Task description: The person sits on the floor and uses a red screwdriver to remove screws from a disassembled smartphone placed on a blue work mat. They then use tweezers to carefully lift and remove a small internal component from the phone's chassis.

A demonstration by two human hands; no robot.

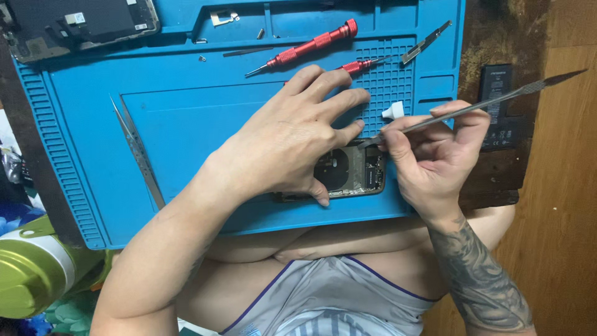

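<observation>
An opened phone body (357, 174) lies on the blue repair mat (186, 124) near its front edge, its inner parts exposed. My left hand (292, 137) presses down on the phone's left part, fingers spread over it and the thumb on its near edge. My right hand (435, 155) grips a long thin metal spudger (497, 98) like a pen. The spudger's tip touches the phone's upper right corner, and its other end points to the upper right.
Two red screwdrivers (311, 45) and a flat metal tool (426, 42) lie at the mat's back. Tweezers (137, 149) rest on the left. A phone screen (81, 25) sits top left, a black battery (500, 106) on the right, a small white cap (393, 112), a green container (28, 267) lower left.
</observation>
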